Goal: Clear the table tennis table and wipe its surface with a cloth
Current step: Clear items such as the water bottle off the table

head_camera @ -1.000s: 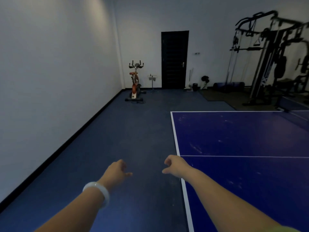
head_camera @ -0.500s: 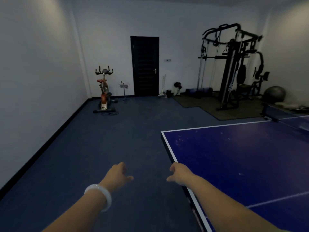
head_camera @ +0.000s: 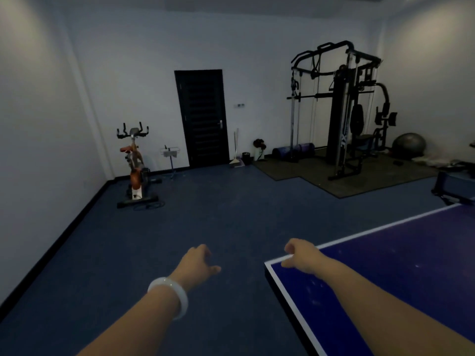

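Dark blue table tennis table with white edge lines lay at lower right, its corner nearest; visible surface bare but for pale scuffs and specks. Right hand hovered over that corner, fingers loosely curled, grasping nothing. Left hand, white bangle at the wrist, hung slack over the blue floor, also holding nothing. No cloth in view; probably yet to be fetched. Orange exercise bike stood well apart.

white letters, perhaps "xt", on the weight machine upright
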`<state>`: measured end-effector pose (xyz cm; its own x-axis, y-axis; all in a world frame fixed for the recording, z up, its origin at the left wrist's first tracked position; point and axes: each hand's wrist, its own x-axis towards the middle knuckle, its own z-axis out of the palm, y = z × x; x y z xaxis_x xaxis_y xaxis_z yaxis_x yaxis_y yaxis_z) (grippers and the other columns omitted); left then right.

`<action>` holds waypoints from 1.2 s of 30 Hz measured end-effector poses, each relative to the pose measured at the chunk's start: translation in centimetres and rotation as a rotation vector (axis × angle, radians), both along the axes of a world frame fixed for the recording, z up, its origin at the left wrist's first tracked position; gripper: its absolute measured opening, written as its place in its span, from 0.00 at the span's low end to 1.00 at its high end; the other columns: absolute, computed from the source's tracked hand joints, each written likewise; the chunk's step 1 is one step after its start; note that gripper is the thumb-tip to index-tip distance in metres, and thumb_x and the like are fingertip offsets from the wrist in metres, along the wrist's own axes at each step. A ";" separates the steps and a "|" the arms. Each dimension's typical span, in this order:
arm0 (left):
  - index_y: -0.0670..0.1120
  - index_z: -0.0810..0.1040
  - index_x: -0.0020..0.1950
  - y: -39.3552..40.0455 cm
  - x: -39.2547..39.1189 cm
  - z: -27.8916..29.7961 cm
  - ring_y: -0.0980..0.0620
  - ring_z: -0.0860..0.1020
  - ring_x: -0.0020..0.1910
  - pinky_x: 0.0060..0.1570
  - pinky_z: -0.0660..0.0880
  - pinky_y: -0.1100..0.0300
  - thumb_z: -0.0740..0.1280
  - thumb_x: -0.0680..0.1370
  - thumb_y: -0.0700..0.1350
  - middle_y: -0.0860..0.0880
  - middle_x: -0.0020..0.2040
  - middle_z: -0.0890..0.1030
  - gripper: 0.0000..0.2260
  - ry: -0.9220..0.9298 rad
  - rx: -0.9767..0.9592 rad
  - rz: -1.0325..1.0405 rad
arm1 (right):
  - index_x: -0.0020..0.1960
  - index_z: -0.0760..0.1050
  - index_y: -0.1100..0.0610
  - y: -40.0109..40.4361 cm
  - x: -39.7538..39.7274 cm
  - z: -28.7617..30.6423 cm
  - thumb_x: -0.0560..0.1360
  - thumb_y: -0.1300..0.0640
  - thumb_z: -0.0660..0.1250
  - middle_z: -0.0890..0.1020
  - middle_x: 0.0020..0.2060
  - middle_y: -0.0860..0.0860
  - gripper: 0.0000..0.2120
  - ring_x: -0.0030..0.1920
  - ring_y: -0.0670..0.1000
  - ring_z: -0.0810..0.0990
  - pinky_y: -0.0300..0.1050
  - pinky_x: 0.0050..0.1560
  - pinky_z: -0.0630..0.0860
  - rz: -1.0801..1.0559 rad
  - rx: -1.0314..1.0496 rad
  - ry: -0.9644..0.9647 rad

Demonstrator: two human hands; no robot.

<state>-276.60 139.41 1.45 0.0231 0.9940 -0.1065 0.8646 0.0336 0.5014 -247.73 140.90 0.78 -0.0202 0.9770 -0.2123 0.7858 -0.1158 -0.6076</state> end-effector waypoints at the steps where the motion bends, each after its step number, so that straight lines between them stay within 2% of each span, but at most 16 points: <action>1: 0.47 0.70 0.62 3.2 -0.3 0.5 0.51 0.73 0.55 0.50 0.69 0.62 0.71 0.76 0.53 0.48 0.61 0.72 0.20 0.010 0.014 -0.010 | 0.65 0.71 0.56 3.1 -0.2 0.4 0.74 0.54 0.73 0.74 0.62 0.52 0.22 0.58 0.50 0.74 0.41 0.57 0.74 -0.005 0.001 -0.004; 6: 0.47 0.70 0.63 17.3 -1.4 0.8 0.50 0.74 0.58 0.52 0.70 0.61 0.71 0.75 0.54 0.49 0.61 0.72 0.21 -0.006 -0.014 -0.048 | 0.65 0.71 0.56 15.9 -1.8 0.7 0.75 0.55 0.72 0.74 0.62 0.52 0.21 0.60 0.50 0.74 0.40 0.54 0.71 0.001 -0.043 -0.054; 13: 0.50 0.69 0.55 38.7 0.5 -2.9 0.54 0.74 0.51 0.46 0.68 0.63 0.72 0.74 0.53 0.51 0.57 0.73 0.16 0.052 -0.093 -0.216 | 0.65 0.73 0.57 32.3 -0.7 -3.6 0.76 0.56 0.72 0.75 0.63 0.52 0.20 0.61 0.51 0.76 0.41 0.59 0.75 -0.111 -0.146 -0.091; 19: 0.50 0.70 0.54 58.2 6.8 -4.8 0.55 0.73 0.47 0.44 0.68 0.64 0.72 0.75 0.52 0.52 0.53 0.74 0.15 0.078 -0.125 -0.499 | 0.61 0.75 0.57 45.5 4.1 -6.2 0.75 0.57 0.73 0.79 0.57 0.52 0.17 0.48 0.49 0.77 0.39 0.51 0.75 -0.370 -0.186 -0.036; 24: 0.49 0.70 0.57 68.7 17.7 -5.7 0.56 0.74 0.49 0.45 0.69 0.65 0.71 0.76 0.51 0.52 0.54 0.74 0.15 0.087 -0.213 -0.774 | 0.59 0.76 0.57 48.4 11.2 -7.1 0.73 0.57 0.74 0.79 0.55 0.52 0.16 0.48 0.50 0.79 0.39 0.48 0.78 -0.661 -0.274 0.014; 27: 0.49 0.71 0.59 71.9 26.4 -6.4 0.57 0.74 0.50 0.47 0.71 0.65 0.70 0.76 0.52 0.53 0.54 0.74 0.15 0.079 -0.243 -0.982 | 0.60 0.76 0.58 48.2 16.5 -7.7 0.74 0.57 0.73 0.80 0.53 0.53 0.16 0.46 0.50 0.80 0.36 0.41 0.77 -0.836 -0.311 0.003; 30: 0.50 0.71 0.58 74.6 34.9 -6.4 0.58 0.74 0.50 0.46 0.70 0.66 0.70 0.76 0.52 0.55 0.54 0.74 0.15 0.045 -0.254 -1.133 | 0.64 0.76 0.60 49.2 22.3 -7.5 0.77 0.56 0.68 0.81 0.57 0.55 0.17 0.47 0.49 0.78 0.39 0.45 0.77 -0.963 -0.388 -0.019; 33: 0.51 0.71 0.58 77.9 42.5 -6.1 0.59 0.74 0.50 0.46 0.70 0.66 0.71 0.76 0.52 0.55 0.54 0.73 0.15 0.039 -0.254 -1.233 | 0.65 0.75 0.60 51.8 28.2 -7.2 0.76 0.59 0.69 0.80 0.54 0.53 0.18 0.53 0.51 0.82 0.40 0.50 0.79 -1.095 -0.316 0.045; 36: 0.51 0.71 0.58 82.2 49.7 -5.3 0.58 0.74 0.50 0.47 0.70 0.65 0.71 0.76 0.52 0.54 0.53 0.73 0.15 0.069 -0.227 -1.287 | 0.64 0.74 0.60 55.1 33.5 -6.0 0.75 0.62 0.71 0.78 0.59 0.57 0.18 0.58 0.56 0.80 0.46 0.54 0.81 -1.174 -0.206 0.151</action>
<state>-226.87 221.60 -3.80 0.9251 0.2234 -0.3069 0.3637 -0.7534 0.5479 -214.26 196.03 -5.20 0.8216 0.3639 -0.4387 0.0581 -0.8191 -0.5706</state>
